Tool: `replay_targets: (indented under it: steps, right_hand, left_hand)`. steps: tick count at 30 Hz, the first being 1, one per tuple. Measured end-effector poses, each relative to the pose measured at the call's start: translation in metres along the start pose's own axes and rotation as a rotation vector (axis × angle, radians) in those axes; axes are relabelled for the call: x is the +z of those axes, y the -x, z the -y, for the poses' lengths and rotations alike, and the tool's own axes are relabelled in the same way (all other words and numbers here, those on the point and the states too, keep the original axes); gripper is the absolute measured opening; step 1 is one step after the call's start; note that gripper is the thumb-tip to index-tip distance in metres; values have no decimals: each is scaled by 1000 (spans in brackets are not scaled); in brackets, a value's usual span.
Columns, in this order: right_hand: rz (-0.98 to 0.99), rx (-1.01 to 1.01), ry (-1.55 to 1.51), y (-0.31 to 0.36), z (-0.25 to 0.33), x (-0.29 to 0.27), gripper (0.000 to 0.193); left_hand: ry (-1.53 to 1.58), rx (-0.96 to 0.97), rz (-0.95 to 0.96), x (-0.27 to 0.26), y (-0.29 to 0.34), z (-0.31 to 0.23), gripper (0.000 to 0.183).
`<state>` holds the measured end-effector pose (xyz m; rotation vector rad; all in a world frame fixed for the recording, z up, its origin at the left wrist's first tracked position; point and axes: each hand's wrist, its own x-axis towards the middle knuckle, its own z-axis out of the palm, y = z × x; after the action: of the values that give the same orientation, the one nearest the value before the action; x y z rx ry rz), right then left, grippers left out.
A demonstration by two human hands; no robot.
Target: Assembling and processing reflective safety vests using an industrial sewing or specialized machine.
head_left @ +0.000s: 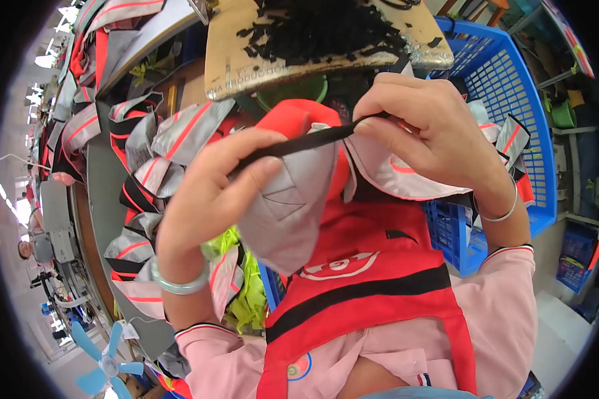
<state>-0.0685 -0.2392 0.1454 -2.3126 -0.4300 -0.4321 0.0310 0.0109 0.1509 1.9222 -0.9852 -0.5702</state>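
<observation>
A black strap is stretched between my two hands at chest height. My left hand pinches it between thumb and fingers. The other end is gripped by my right hand, its thumb and forefinger pressed together on the strap. Below the strap hangs a grey fabric piece with a stitched square on it. Red cloth shows behind the strap, and a pale grey band with a pink stripe curves under my right hand. How these pieces join is partly hidden by my hands.
A wooden board ahead bears a pile of short black strips. To the right stands a blue plastic basket. Grey-and-red striped bands are heaped at the left. Under the board sits a green basin.
</observation>
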Motion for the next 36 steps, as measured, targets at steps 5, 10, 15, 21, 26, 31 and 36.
replay_targets:
  steps: [5,10,15,21,26,31,36]
  right_hand:
    - [-112,90,-26,-10,-30,2,14]
    - [-65,194,62,-30,-60,-6,19]
    - [-109,216,136,-57,-83,-11,22]
    - [-119,284,79,-80,-116,-12,23]
    - [-98,309,94,-91,-130,-11,25]
    - [-86,325,151,-99,-142,-11,29]
    - [-68,310,134,-105,-142,-14,32]
  left_hand:
    - [-314,20,-8,6,-47,-10,33]
    - [201,-190,101,-11,-97,8,34]
    - [271,-207,126,-33,-142,18,40]
    - [204,-228,126,-50,-186,42,62]
    - [279,-294,152,-56,-201,49,62]
    - [349,-328,166,-59,-208,47,54]
    - [355,-337,129,-62,-207,45,51]
